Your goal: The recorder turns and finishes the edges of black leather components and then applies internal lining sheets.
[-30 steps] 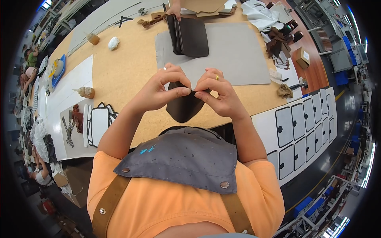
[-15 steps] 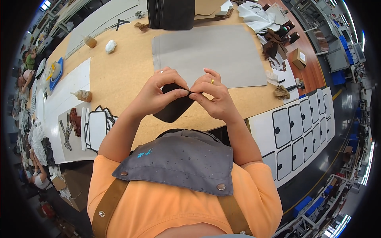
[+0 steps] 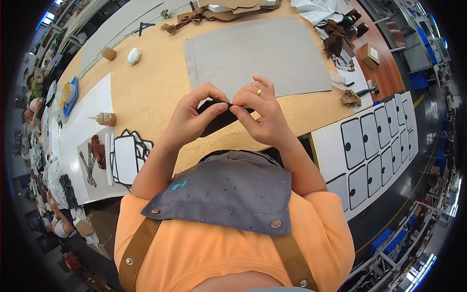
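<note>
Both hands up over the near edge of the table [image 3: 146, 92], pinching one dark leather piece [image 3: 219, 119] btwn them. Left hand [image 3: 192, 119]: grip closed on the piece's left end, thumb & forefinger clamped at the top edge. Right hand [image 3: 260, 114], w/ a ring on one finger: grip also closed on the piece, fingertips meeting the left ones at the same edge. The piece hangs just above the table, in front of the grey apron bib [image 3: 228, 190]; most of it is hidden behind the fingers, so exact shape can't be told, prob. a small flat cut panel.

Handling, as a guess: light, thin, soft & floppy, bends easily, not fragile, surface not slippery. Best held at the edge w/ fingertip pinches, close together, as here; a one-point hold would let it droop.

Around: big grey sheet [image 3: 262, 58] lies flat beyond the hands, well apart from a small bottle [image 3: 104, 118] on the left. White sheets w/ dark-outlined pattern shapes [image 3: 374, 146] on the right.
</note>
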The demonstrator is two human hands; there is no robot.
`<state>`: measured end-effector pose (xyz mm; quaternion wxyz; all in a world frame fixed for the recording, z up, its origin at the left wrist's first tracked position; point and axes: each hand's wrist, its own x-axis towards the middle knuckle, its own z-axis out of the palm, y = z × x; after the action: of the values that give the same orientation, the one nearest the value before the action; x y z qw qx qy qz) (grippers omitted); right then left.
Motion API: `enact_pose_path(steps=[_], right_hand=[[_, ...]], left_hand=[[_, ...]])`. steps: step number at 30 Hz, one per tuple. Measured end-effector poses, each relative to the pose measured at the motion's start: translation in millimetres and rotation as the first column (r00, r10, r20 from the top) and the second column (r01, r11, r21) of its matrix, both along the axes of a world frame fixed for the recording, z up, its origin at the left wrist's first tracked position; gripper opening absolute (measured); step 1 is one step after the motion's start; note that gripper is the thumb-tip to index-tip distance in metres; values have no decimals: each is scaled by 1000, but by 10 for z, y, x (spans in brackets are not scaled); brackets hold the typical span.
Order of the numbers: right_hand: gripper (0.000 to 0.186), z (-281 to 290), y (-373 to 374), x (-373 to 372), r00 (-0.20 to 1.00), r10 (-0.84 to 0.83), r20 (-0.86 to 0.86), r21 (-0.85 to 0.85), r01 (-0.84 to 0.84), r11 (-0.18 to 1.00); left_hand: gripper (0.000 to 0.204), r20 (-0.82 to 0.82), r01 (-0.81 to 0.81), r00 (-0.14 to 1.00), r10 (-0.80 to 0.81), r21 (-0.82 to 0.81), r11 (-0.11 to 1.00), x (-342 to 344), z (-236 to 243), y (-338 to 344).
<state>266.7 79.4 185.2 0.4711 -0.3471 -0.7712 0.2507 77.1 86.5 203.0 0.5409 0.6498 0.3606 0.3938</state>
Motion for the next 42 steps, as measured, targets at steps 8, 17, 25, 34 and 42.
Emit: enact_pose_path(steps=[8, 17, 25, 34, 42], right_hand=[[13, -74, -49, -92, 982, -168, 90, 359, 125, 925], [7, -38, -23, 82, 993, -81, 89, 153, 66, 986], [7, -40, -45, 152, 998, 22, 57, 44, -24, 999], [6, 49, -100, 110, 995, 55, 82, -40, -52, 998], [6, -10, -127, 71, 992, 120, 37, -104, -116, 988]], left_hand=[[6, -31, 42, 999, -42, -13, 999, 39, -31, -60], [11, 259, 103, 965, -34, -259, 960, -73, -13, 23], [14, -241, 54, 969, 44, 384, 922, -160, 75, 89], [7, -341, 162, 939, -52, 302, 940, -118, 104, 46], [10, -379, 204, 922, -81, 296, 933, -63, 64, 28]])
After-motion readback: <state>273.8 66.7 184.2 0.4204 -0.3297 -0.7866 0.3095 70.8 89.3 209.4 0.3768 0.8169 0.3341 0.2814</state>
